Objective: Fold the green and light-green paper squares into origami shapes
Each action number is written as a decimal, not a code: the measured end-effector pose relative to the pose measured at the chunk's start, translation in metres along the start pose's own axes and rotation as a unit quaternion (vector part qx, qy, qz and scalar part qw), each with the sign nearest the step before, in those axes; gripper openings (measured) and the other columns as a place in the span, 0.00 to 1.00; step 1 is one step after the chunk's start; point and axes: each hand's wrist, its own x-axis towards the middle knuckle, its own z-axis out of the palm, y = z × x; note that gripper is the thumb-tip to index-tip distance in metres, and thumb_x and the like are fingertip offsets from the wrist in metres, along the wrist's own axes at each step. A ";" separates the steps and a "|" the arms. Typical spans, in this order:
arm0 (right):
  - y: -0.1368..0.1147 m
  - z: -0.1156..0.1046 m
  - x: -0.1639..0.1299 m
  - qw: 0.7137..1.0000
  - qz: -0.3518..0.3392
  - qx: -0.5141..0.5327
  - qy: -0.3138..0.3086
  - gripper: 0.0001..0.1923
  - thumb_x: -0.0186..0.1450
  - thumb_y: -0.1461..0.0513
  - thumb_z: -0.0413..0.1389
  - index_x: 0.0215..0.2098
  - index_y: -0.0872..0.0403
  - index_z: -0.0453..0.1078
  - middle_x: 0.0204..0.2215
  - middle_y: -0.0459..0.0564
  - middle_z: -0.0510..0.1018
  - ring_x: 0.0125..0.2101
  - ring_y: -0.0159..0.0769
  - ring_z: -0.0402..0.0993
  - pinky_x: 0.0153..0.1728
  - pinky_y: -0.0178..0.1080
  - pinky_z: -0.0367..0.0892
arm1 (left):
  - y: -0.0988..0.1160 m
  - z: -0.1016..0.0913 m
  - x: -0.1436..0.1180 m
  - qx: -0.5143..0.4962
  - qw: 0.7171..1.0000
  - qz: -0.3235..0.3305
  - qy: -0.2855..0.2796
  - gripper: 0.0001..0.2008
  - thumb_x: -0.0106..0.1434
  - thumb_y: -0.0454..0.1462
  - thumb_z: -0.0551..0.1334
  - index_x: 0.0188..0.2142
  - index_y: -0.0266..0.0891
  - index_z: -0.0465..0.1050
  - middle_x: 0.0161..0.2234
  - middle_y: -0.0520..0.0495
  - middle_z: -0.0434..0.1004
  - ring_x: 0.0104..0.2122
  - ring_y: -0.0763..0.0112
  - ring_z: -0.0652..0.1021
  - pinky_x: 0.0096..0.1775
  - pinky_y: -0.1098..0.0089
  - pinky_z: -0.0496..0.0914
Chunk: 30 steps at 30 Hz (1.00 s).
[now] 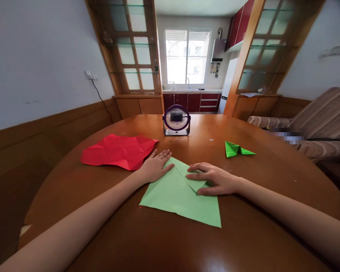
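A light green sheet of paper lies on the table in front of me, with a triangular flap folded over on its upper right side. My left hand rests flat on the upper left of the sheet, fingers stretched out toward its top corner. On the folded flap lies my right hand, its fingers bent and apart, thumb near the flap's lower corner. To the left is a creased red sheet of paper. A folded bright green paper piece sits at the right.
A small purple fan stands at the back of the round wooden table. A striped armchair is beyond the table's right edge. A black cord hangs from a wall socket at the left.
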 end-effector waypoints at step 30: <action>0.000 0.005 0.002 0.973 0.064 -0.112 0.192 0.20 0.69 0.61 0.51 0.59 0.48 0.62 0.54 0.56 0.70 0.54 0.45 0.66 0.54 0.51 0.65 | 0.014 -0.008 -0.004 -0.218 0.950 -0.147 0.171 0.11 0.64 0.36 0.55 0.45 0.37 0.69 0.28 0.50 0.73 0.30 0.66 0.74 0.32 0.69 0.65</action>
